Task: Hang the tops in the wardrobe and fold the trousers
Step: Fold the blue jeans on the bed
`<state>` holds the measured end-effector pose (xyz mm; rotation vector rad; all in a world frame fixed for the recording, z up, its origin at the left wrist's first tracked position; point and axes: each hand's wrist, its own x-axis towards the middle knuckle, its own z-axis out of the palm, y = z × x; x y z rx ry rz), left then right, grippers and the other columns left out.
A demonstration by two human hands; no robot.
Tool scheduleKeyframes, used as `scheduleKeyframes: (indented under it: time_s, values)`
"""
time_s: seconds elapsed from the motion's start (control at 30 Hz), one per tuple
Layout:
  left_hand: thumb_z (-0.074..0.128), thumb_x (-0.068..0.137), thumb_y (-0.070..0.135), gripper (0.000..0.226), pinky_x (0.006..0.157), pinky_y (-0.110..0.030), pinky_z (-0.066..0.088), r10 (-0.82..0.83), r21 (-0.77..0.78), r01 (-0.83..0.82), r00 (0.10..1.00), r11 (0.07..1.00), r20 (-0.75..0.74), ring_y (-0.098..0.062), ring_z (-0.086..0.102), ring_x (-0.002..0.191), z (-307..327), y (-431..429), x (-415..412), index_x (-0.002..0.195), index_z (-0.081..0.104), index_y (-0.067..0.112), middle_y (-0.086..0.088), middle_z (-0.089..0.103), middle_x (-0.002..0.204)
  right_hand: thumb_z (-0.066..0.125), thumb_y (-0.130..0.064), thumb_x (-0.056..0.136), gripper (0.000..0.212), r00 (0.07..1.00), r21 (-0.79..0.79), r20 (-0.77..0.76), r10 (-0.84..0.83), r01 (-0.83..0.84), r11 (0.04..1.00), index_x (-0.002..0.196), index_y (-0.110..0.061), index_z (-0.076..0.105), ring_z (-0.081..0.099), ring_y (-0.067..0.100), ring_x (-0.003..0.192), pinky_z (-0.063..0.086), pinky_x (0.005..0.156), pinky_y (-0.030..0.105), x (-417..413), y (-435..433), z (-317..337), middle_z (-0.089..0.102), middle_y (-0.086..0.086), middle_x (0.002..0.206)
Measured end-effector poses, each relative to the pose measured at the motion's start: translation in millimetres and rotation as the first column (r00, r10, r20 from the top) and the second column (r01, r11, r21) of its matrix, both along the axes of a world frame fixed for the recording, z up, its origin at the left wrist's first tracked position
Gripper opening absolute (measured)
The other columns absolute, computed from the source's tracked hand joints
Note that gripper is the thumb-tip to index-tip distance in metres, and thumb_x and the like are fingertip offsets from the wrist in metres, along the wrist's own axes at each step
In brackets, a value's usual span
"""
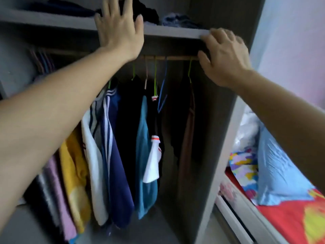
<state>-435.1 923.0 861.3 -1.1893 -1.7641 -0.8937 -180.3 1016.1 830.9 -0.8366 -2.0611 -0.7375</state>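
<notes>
The left hand lies flat over the shelf edge, grip apart, fingers straight; the right hand clamps the shelf's right end. The tops hang on hangers below this shelf

L hand: fingertips cut off by top edge. The dark pile on shelf just behind it is half hidden and too dark to id. R hand: fingertips tucked behind knuckles, can't tell if they grip the shelf end. Rail vanishes behind L wrist and R thumb (only the stretch btwn shows). Under L forearm, garments are blurred and partly covered.
</notes>
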Motion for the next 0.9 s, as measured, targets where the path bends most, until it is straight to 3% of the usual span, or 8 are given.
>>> scheduleKeyframes:
  time_s: [0.13,0.3,0.47,0.63,0.77,0.9]
  values:
    - [0.019,0.101,0.049,0.062,0.119,-0.055,0.015,-0.104,-0.081,0.109,0.993,0.991,0.059,-0.032,0.009,0.151,-56,8,93,0.157,0.018,0.02,-0.013,0.009,0.165,0.043,-0.038,0.1,0.051,0.996,-0.062,0.009,-0.088,0.088,0.994,0.145,-0.014,0.048,0.036,0.038,0.142,0.031,0.113,0.049,96,-17,-69,0.043,0.019,0.151]
    - [0.021,0.102,0.049,0.064,0.118,-0.056,0.014,-0.287,-0.125,0.295,0.955,0.947,0.077,-0.032,0.009,0.151,-110,47,215,0.156,0.022,0.015,-0.016,0.01,0.164,0.051,-0.032,0.1,0.052,0.968,-0.188,0.017,-0.251,0.25,0.95,0.146,-0.01,0.047,0.035,0.04,0.143,0.029,0.114,0.049,223,-24,-130,0.04,0.023,0.153]
    - [0.026,0.103,0.047,0.062,0.117,-0.056,0.011,-0.554,-0.171,0.551,0.832,0.817,0.035,-0.033,0.008,0.152,-151,109,363,0.156,0.022,0.015,-0.017,0.008,0.164,0.052,-0.035,0.098,0.054,0.878,-0.275,0.069,-0.474,0.474,0.837,0.147,-0.011,0.046,0.035,0.037,0.144,0.028,0.115,0.047,359,-27,-178,0.04,0.021,0.153]
    - [0.024,0.101,0.049,0.064,0.117,-0.056,0.012,-0.776,-0.224,0.764,0.629,0.605,0.045,-0.033,0.011,0.151,-183,164,525,0.156,0.024,0.016,-0.015,0.011,0.164,0.052,-0.038,0.096,0.056,0.674,-0.317,0.142,-0.725,0.725,0.612,0.145,-0.013,0.045,0.032,0.034,0.145,0.029,0.117,0.047,498,-45,-200,0.04,0.017,0.152]
    - [0.026,0.1,0.048,0.065,0.116,-0.059,0.015,-0.891,-0.278,0.883,0.429,0.379,0.149,-0.035,0.013,0.15,-211,190,647,0.155,0.027,0.013,-0.018,0.014,0.163,0.048,-0.041,0.098,0.057,0.422,-0.344,0.18,-0.888,0.873,0.346,0.149,-0.017,0.039,0.031,0.034,0.146,0.028,0.116,0.048,601,-75,-207,0.037,0.017,0.155]
    - [0.023,0.098,0.052,0.069,0.116,-0.061,0.014,-0.944,-0.357,0.923,0.237,0.146,0.229,-0.034,0.012,0.15,-239,199,755,0.155,0.024,0.014,-0.017,0.012,0.164,0.051,-0.04,0.097,0.059,0.186,-0.401,0.164,-0.969,0.91,0.107,0.148,-0.013,0.041,0.035,0.036,0.144,0.032,0.113,0.051,675,-113,-216,0.04,0.019,0.153]
